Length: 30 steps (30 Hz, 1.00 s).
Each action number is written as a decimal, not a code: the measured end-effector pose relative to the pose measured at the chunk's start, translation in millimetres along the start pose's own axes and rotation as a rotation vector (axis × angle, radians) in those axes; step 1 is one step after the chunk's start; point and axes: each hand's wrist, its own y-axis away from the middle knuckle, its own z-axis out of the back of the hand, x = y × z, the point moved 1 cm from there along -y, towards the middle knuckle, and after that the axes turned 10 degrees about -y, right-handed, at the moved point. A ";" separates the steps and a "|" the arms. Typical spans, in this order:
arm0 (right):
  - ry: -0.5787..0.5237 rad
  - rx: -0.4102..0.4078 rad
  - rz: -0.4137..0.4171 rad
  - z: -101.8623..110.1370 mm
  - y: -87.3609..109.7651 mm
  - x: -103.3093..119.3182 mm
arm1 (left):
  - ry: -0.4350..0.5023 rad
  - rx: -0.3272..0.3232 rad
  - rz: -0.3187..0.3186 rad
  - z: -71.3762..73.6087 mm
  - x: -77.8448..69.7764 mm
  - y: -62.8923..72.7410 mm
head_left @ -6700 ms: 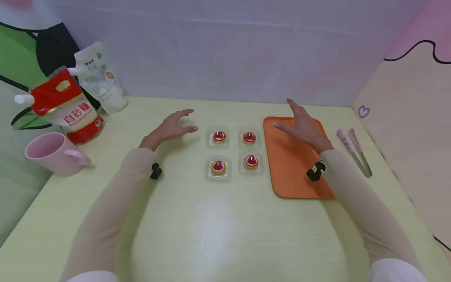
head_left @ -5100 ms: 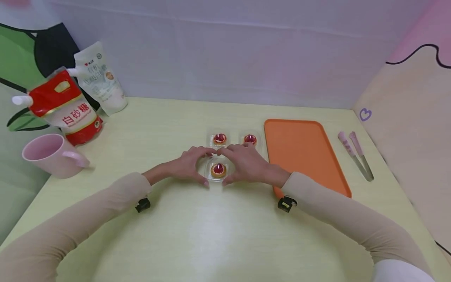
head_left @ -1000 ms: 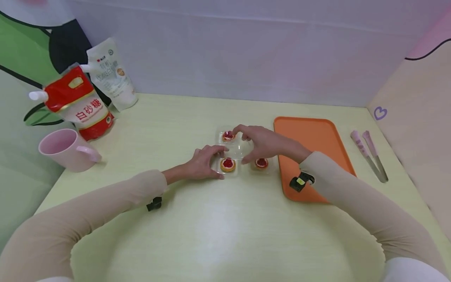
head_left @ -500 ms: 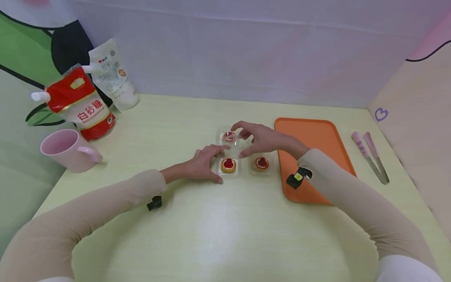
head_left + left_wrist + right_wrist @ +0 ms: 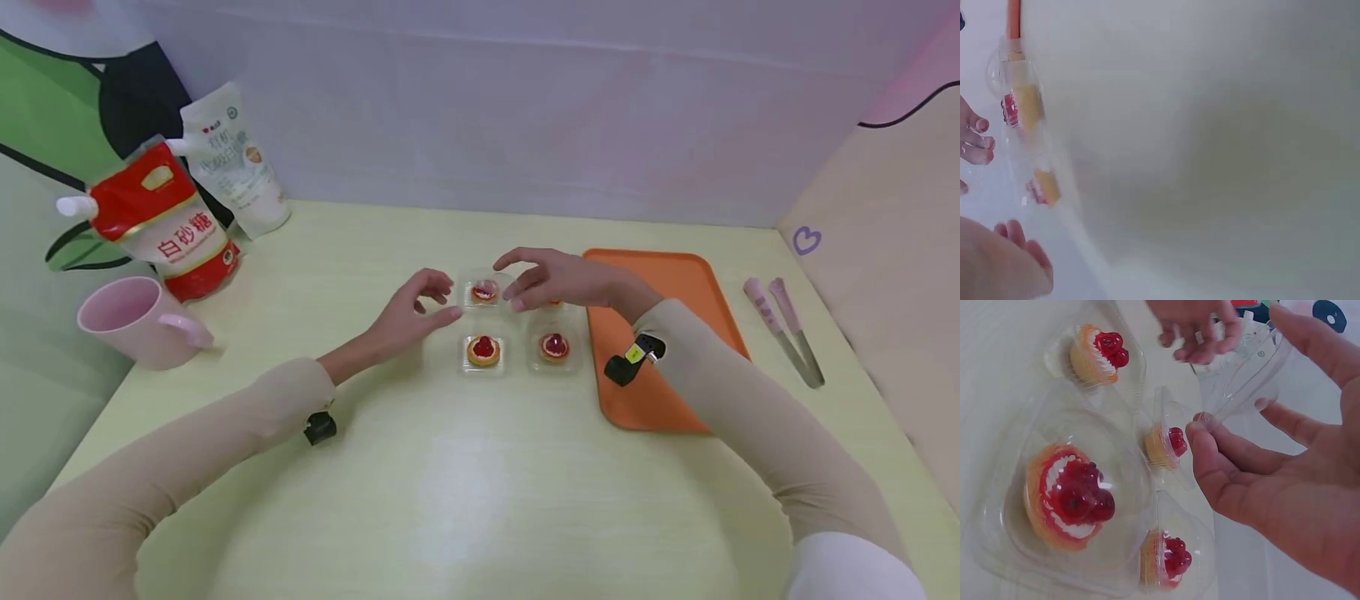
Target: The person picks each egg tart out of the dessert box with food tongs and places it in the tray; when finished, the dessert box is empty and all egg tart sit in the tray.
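Several small red-topped tarts sit in clear plastic boxes on the table. In the head view the front-left tart [image 5: 483,351] shows no dome over it; the front-right tart [image 5: 1072,497] lies under a dome. My right hand [image 5: 558,279] is above the back pair, pinching a clear plastic lid [image 5: 1247,384] between thumb and fingers. Beneath that lid is the back-left tart [image 5: 484,291]; the back-right tart [image 5: 1169,559] is mostly hidden by the hand in the head view. Left of the boxes hovers my left hand [image 5: 405,312], fingers loosely bent, holding nothing.
An orange tray [image 5: 667,333] lies under my right forearm, with tongs [image 5: 787,333] to its right. On the left stand a pink mug [image 5: 138,321], a red sugar bag [image 5: 168,221] and a white pouch [image 5: 236,162]. A pale cloth wall [image 5: 480,117] closes off the back.
My hands came together at the front-left box, and its dome came off. In the last half second my left hand drew back left and up; my right rose slightly, still holding the lid.
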 end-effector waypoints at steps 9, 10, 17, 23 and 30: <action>-0.293 0.116 0.003 2.0 -7.1 1.0 | -0.548 -0.290 -0.491 5.2 -20.6 -17.7; -0.329 0.132 0.012 2.1 -8.0 1.3 | -0.575 -0.311 -0.533 5.2 -21.2 -19.4; -0.376 0.162 0.043 3.3 -9.6 3.4 | -0.630 -0.378 -0.681 6.2 -21.2 -22.7; -0.362 0.136 0.026 0.4 -11.3 7.8 | -0.638 -0.364 -0.646 8.9 -20.6 -21.6; -0.332 0.050 0.053 -3.0 -19.1 15.6 | -0.600 -0.380 -0.505 17.6 -19.4 -23.6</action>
